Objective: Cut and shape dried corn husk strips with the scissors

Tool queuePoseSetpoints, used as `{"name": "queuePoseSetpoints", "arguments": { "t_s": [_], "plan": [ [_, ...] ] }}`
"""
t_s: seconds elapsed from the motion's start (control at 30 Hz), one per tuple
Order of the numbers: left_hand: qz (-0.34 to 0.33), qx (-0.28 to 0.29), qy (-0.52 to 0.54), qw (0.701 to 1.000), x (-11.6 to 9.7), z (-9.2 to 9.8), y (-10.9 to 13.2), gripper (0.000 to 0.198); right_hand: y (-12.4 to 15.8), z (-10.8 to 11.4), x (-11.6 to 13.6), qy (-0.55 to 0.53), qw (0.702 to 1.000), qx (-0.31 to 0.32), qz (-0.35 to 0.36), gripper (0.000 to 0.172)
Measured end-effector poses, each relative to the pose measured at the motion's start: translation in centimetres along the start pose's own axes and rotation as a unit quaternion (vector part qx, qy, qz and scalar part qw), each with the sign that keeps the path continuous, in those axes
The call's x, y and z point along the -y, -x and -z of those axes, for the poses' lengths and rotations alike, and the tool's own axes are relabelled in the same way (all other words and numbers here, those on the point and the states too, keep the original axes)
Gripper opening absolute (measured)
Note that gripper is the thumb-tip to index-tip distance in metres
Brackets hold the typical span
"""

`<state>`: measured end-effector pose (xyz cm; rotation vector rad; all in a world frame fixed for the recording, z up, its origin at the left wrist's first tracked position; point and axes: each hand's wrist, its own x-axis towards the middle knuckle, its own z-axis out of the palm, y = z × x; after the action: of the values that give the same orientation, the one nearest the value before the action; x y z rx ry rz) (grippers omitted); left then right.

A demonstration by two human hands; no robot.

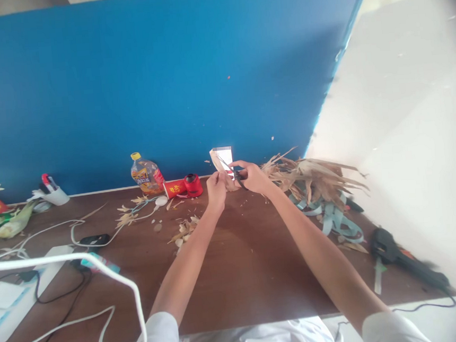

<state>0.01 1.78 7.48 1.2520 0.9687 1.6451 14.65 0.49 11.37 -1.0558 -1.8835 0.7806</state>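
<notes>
Above the desk (253, 275) the left hand (216, 185) pinches a strip of dried husk (216, 159) while the right hand (252, 177) grips scissors (232, 171) working into it, with a few snipped scraps (185, 230) lying below the left hand and the husk pile (312, 177) just right of the right hand seemingly mostly uncut.

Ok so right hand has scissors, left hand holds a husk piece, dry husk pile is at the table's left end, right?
No: the dry husk pile lies at the right end of the table, per the head view. Right hand with scissors, left hand on the husk piece: correct.
</notes>
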Motion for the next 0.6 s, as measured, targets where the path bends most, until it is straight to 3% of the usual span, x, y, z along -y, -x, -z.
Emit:
{"name": "queuePoseSetpoints", "arguments": {
  "t_s": [0.27,0.47,0.6],
  "plan": [
    [0.044,0.032,-0.019,0.998,1.0,0.3,-0.2,0.027,-0.2,-0.4,-0.4,0.076,0.996,-0.043,0.009,0.06],
    [0.091,0.111,-0.065,0.987,1.8,0.0,0.1,0.026,-0.3,-0.7,-0.7,0.178,0.981,-0.078,0.011,0.071],
    [0.124,0.103,-0.071,0.984,1.7,-0.2,0.2,0.022,-0.3,-0.8,-0.6,0.23,0.97,-0.077,0.002,0.073]
  ]
}}
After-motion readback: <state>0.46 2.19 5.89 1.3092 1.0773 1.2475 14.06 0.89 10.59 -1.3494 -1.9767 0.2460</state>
